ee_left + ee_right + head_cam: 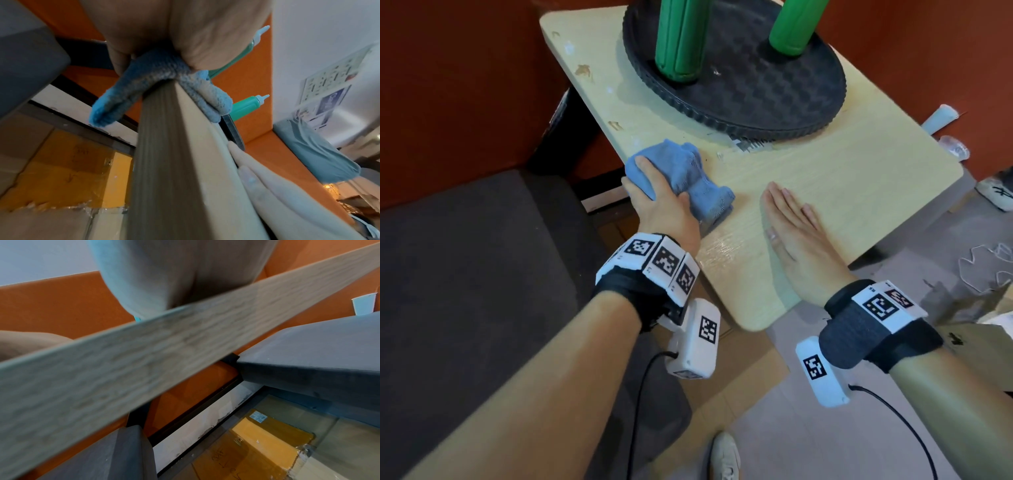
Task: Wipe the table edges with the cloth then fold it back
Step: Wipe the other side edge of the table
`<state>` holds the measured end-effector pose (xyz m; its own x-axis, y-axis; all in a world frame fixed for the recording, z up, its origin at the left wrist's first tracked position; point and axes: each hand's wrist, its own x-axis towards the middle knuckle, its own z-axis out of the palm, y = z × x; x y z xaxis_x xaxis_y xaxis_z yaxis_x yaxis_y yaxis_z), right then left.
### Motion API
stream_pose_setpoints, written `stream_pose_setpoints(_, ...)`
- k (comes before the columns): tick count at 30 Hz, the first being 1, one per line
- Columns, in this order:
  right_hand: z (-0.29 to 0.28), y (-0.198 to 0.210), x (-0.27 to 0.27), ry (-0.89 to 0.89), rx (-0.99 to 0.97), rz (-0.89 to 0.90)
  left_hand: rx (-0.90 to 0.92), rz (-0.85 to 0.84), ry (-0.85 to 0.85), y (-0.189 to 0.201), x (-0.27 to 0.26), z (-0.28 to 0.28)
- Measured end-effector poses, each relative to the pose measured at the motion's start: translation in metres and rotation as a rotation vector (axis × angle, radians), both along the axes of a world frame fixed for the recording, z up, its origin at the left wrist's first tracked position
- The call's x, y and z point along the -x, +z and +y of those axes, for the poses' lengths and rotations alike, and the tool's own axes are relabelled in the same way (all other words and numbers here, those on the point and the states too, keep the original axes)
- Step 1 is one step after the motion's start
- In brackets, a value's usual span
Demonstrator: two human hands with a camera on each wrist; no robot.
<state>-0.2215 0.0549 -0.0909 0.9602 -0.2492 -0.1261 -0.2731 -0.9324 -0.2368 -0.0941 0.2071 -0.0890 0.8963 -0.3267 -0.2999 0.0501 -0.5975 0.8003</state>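
Left hand (657, 202) grips cloth (688, 174) draped over table (842, 192) left edge; edge runs ahead. Right hand (794, 233) flat, released.

Looks like casual lounge or waiting corner: low wood-grain counter (825, 178), grey upholstered seat (465, 257) left of left hand (664, 205), orange wall (448, 85), taped cardboard on floor (51, 178).

Head view: from above, facing forward and down over the table (825, 192), both forearms in frame. Left wrist view: from below the palm, very near the table's edge (162, 162), facing along it. Right wrist view: just under the other edge (144, 363), blurred. All three share the table.
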Motion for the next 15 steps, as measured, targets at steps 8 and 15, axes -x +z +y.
stream_pose_setpoints(8,0.004,0.002,0.001,-0.015,-0.02,-0.001,0.089,0.021,-0.025,-0.006,0.0,0.005)
stream_pose_setpoints(15,0.008,0.007,-0.004,-0.054,-0.036,0.002,0.056,-0.014,-0.005,-0.003,-0.018,0.007)
